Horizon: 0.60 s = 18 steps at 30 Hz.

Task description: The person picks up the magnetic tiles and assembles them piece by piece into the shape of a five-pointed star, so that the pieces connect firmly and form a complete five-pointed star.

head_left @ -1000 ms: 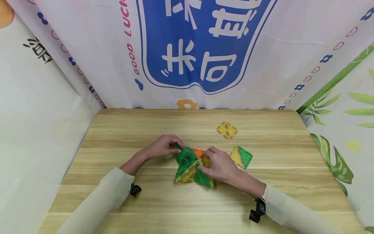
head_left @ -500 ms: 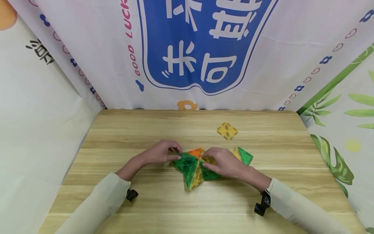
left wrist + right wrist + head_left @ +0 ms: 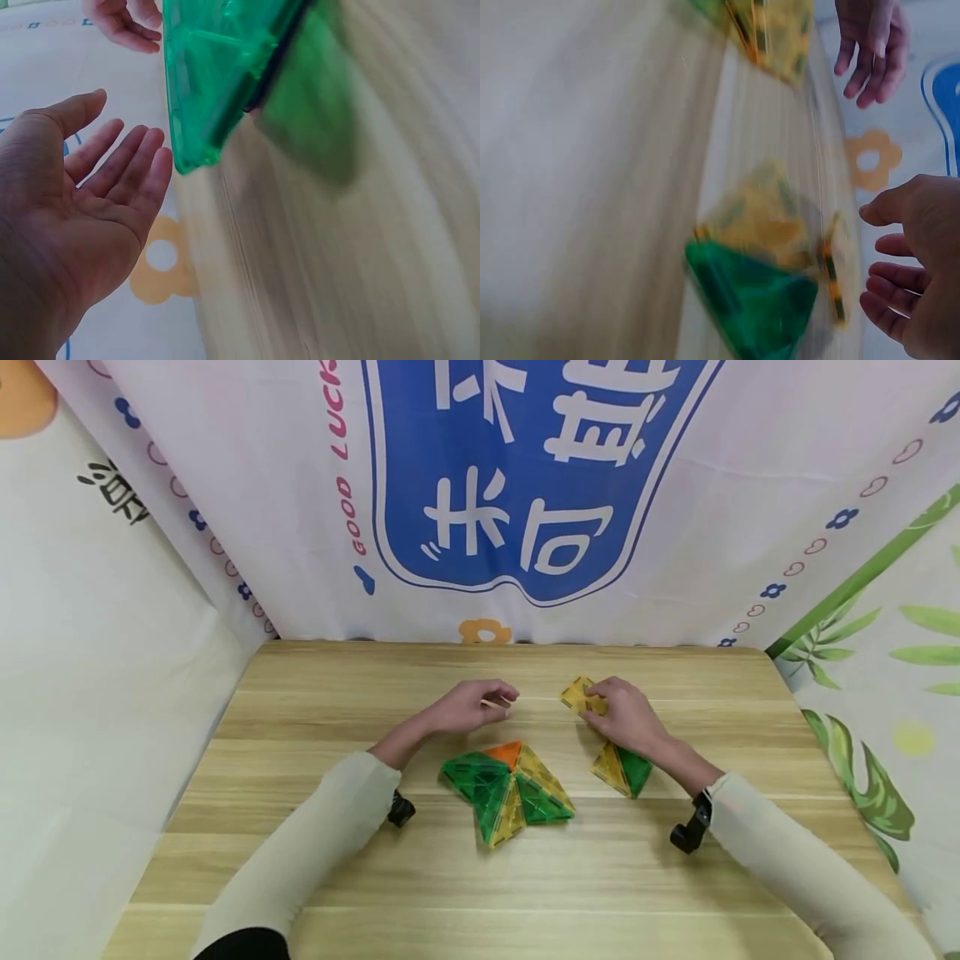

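Observation:
A star-like build of translucent green, yellow and orange magnetic tiles (image 3: 491,797) stands on the wooden table. Behind it my left hand (image 3: 467,707) hovers with loosely bent fingers and holds nothing; the left wrist view has its palm and relaxed fingers beside a green tile (image 3: 214,67). Over at the right, my right hand (image 3: 628,718) reaches over a flat yellow square of tiles (image 3: 576,693), its fingertips overlapping the square's right side in the head view. The right wrist view shows those fingers parted, with a gap to the yellow piece (image 3: 835,274).
Just below my right hand lies a yellow and green tile pair (image 3: 621,770), partly covered by it. The wooden table (image 3: 375,877) ends at a printed cloth (image 3: 420,610) behind. A dark rounded shape (image 3: 243,945) shows at the bottom left.
Both hands have left the tile build, which has turned and now sits untouched. My left hand has moved up and right; my right hand has gone up and right to the yellow square.

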{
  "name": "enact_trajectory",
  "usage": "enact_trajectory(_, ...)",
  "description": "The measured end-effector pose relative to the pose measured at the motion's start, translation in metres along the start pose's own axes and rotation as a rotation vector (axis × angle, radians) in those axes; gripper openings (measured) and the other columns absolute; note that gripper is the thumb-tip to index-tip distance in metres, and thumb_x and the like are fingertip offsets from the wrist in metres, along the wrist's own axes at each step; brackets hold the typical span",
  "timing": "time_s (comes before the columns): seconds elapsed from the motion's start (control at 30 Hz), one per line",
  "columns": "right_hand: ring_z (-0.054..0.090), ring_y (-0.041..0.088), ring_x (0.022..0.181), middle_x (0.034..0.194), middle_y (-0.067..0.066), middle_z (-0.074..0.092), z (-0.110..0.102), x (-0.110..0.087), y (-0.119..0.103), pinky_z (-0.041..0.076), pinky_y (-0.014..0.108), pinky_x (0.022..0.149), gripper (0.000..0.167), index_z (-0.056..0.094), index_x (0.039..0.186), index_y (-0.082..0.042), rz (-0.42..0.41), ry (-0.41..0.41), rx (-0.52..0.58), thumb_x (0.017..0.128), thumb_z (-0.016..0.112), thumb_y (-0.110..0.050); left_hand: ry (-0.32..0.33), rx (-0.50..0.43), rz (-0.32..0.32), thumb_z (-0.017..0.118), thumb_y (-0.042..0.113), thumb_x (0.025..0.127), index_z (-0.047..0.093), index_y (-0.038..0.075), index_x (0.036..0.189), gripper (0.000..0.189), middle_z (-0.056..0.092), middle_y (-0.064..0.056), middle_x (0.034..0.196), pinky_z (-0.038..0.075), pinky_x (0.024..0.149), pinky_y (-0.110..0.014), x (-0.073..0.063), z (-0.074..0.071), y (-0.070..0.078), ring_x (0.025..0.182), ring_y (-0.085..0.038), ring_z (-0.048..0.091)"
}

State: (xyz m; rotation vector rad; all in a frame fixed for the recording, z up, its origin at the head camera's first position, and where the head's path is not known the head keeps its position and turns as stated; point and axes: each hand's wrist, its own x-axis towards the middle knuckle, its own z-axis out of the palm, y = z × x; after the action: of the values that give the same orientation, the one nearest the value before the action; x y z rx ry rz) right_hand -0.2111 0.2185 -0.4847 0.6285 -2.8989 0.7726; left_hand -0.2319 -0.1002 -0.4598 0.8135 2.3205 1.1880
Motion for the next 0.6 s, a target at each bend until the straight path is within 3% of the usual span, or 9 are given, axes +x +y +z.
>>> enact_trajectory(0.13,0.066,0.044,0.114,0.124,0.029,0.069,-0.004,0.007,0.017,0.056,0.059,0.093,0.046,0.071,0.126,0.009,0.058,0.011,-0.006,0.092,0.083,-0.019,-0.012,-0.035,-0.042,0.063,0.014,0.108,0.055,-0.003,0.149,0.045,0.06,-0.019,0.148,0.054,0.108,-0.038,0.018,0.002,-0.003,0.133,-0.029,0.061)
enact_trajectory(0.33,0.066,0.045,0.114,0.125,0.03,0.069,-0.006,0.011,0.027,0.055,0.059,0.094,0.058,0.066,0.135,0.01,0.129,-0.061,0.02,0.092,0.083,-0.025,-0.051,-0.171,-0.125,0.063,0.012,0.107,0.048,-0.004,0.154,0.052,0.056,-0.021,0.152,0.049,0.114,-0.038,0.038,0.009,-0.004,0.14,-0.031,0.056)
enact_trajectory(0.5,0.064,0.045,0.115,0.127,0.03,0.068,-0.001,0.014,0.027,0.054,0.059,0.097,0.058,0.065,0.135,0.009,0.118,-0.076,0.043,0.091,0.084,-0.022,-0.082,-0.284,-0.184,0.063,0.006,0.106,0.04,-0.004,0.159,0.059,0.049,-0.022,0.159,0.045,0.118,-0.04,0.048,0.013,-0.001,0.146,-0.034,0.049)
enact_trajectory(0.6,0.064,0.045,0.117,0.128,0.03,0.067,0.004,0.016,0.025,0.053,0.059,0.099,0.057,0.066,0.135,0.009,0.116,-0.066,0.062,0.09,0.085,-0.021,-0.082,-0.299,-0.192,0.062,0.006,0.106,0.038,-0.004,0.16,0.06,0.045,-0.021,0.162,0.043,0.12,-0.04,0.053,0.014,-0.001,0.148,-0.035,0.047)
